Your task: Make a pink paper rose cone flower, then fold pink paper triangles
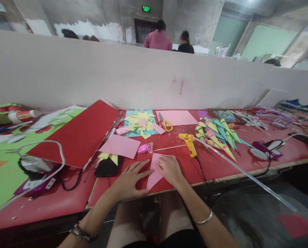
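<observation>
A folded piece of pink paper lies at the table's front edge, between my two hands. My left hand rests flat with its fingers spread, the fingertips at the paper's left side. Over the paper's right part, my right hand presses down with its fingers curled together; whatever is beneath them is hidden. Just behind are a thin wooden stick and a small bright pink packet. A yellow glue gun with a long clear glue stick lies to the right.
Yellow-handled scissors, pink sheets and yellow strips lie behind. Decorated paper cones are piled at the right. On the left are a black phone, a large red sheet and a purple power strip.
</observation>
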Demonstrator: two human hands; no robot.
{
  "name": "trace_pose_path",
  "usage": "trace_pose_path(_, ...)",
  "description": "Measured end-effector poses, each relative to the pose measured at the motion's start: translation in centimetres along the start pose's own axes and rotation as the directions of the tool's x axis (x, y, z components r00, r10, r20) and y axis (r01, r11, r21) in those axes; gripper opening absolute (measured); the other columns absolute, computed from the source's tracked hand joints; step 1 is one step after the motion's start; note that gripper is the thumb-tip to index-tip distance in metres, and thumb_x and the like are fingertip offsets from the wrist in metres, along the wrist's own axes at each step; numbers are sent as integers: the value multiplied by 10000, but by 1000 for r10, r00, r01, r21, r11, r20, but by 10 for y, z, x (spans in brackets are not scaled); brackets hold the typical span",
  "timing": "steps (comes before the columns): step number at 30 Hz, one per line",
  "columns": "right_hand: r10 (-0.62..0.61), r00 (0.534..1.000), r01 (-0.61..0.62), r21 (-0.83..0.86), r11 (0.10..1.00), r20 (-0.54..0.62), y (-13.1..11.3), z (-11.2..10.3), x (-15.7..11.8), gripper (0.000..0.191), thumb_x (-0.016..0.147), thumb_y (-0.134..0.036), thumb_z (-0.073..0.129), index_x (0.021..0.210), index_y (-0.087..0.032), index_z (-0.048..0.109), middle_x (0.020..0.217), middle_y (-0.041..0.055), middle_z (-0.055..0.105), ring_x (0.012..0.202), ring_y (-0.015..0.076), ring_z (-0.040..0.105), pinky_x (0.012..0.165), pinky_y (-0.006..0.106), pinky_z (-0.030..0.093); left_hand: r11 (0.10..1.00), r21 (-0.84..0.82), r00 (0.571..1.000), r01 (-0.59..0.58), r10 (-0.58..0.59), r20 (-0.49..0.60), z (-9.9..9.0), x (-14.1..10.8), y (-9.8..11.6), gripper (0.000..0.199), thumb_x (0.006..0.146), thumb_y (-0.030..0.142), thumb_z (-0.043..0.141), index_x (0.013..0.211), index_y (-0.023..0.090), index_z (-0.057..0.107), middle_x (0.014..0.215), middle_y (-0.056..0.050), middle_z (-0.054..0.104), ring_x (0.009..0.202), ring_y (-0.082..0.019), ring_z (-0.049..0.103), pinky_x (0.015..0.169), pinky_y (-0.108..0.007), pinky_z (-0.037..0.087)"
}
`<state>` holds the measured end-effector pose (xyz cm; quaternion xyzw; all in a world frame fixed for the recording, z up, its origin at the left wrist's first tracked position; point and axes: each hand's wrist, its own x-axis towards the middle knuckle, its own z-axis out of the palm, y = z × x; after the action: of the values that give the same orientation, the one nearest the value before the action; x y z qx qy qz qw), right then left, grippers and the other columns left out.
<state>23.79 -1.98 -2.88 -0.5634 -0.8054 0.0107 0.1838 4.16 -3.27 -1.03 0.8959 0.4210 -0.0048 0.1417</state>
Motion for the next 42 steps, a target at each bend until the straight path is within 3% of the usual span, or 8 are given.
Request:
trace_pose_path(5,-14,996,13,-10,1000,-87,-3,-5,-12,151,839,-257,476,934,-185,570,948,63,601,927,197,537,970,393,259,999,19,999,-36,36,-13,1,0,-2,684,705,469,575,1323,400,288,1454,-46,242,1294,-305,253,1017,-505,248)
trace_pose_path(8,-92,980,106,70,992,-176,-3,-8,-29,164,811,-246,498,955,-211,567,973,52,581,969,187,506,1009,382,213,998,19,998,-53,53,-16,2,0,-2,680,709,488,562,1326,382,296,1454,-50,242,1295,-299,252,1026,-491,242)
trace_pose_path(16,-304,947,319,228,920,-101,-3,-7,-65,222,808,-302,500,1011,-285,589,1136,42,534,1097,182,451,1029,419,124,998,17,995,-56,58,-76,5,-3,-2,674,695,451,590,1314,364,338,1439,-41,280,1280,-298,277,1019,-484,262)
trace_pose_path(25,-394,918,392,210,896,-35,-14,-10,-65,267,852,-263,434,1090,-281,555,1114,33,569,1076,158,470,1045,414,85,997,13,991,-72,73,-110,8,-4,-6,654,718,549,535,1315,381,327,1439,-33,283,1262,-317,305,993,-498,299)
trace_pose_path(32,-243,963,216,205,955,119,8,-28,-64,338,824,-482,452,1096,-332,584,1220,39,539,1126,234,445,1023,511,121,998,38,997,-49,51,-57,6,-3,-4,675,716,527,546,1327,384,297,1439,-47,279,1279,-320,277,997,-505,292)
trace_pose_path(36,-119,988,99,191,976,94,33,-32,-61,329,838,-494,425,1064,-345,613,1234,14,535,1143,230,430,1041,518,83,997,49,997,-53,56,-50,5,-2,-5,668,724,492,551,1328,397,283,1451,-30,252,1282,-313,275,1010,-501,273)
trace_pose_path(42,-11,1000,8,134,991,22,54,-31,-61,278,849,-406,450,1047,-328,629,1239,15,535,1143,224,433,1004,472,245,996,51,997,-68,70,-35,2,-4,-4,659,748,478,528,1341,381,259,1458,-44,231,1284,-322,267,997,-506,287)
